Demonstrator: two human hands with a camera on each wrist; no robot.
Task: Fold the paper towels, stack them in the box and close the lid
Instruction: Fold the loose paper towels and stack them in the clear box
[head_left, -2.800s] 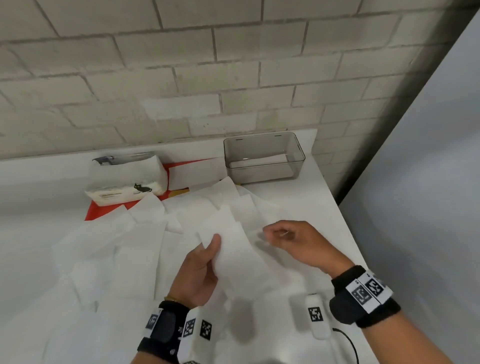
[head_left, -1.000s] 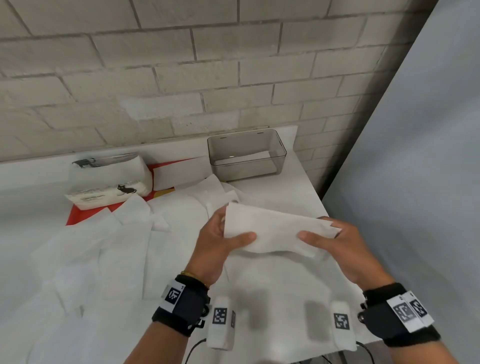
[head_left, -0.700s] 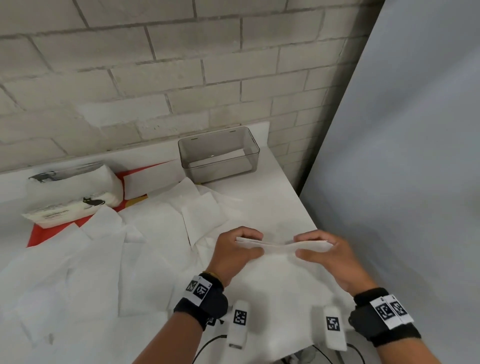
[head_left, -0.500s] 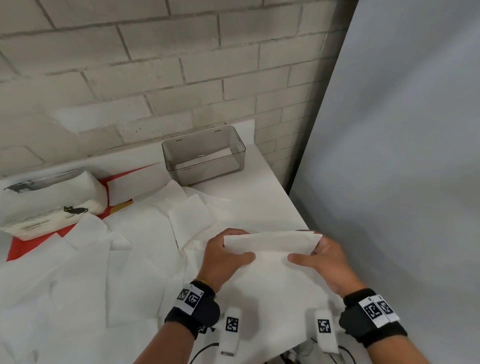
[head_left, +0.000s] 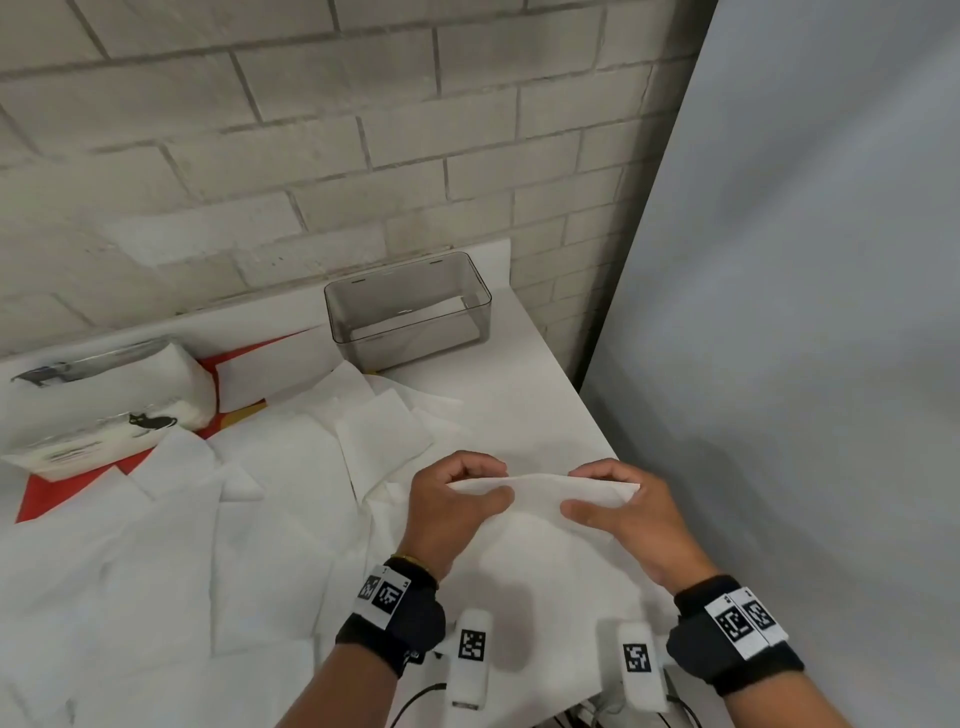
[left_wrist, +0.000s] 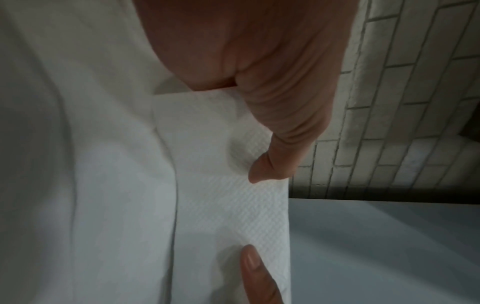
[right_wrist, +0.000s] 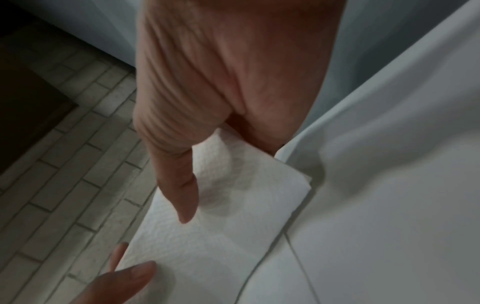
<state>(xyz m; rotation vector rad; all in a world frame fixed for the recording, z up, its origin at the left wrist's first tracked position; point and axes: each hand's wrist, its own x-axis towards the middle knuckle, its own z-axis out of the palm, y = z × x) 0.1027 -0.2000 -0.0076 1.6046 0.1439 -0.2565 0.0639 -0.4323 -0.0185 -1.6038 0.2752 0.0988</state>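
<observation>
Towel (head_left: 540, 493) folded, off table | L hand (head_left: 447, 512) grip pinching | R hand (head_left: 623, 514) grip pinching

towel (head_left: 540, 491): folded narrower since half a second ago
hands: left hand (head_left: 451, 512), right hand (head_left: 626, 517) now closer together

Box (head_left: 410, 312) mouth open, unobstructed
</observation>
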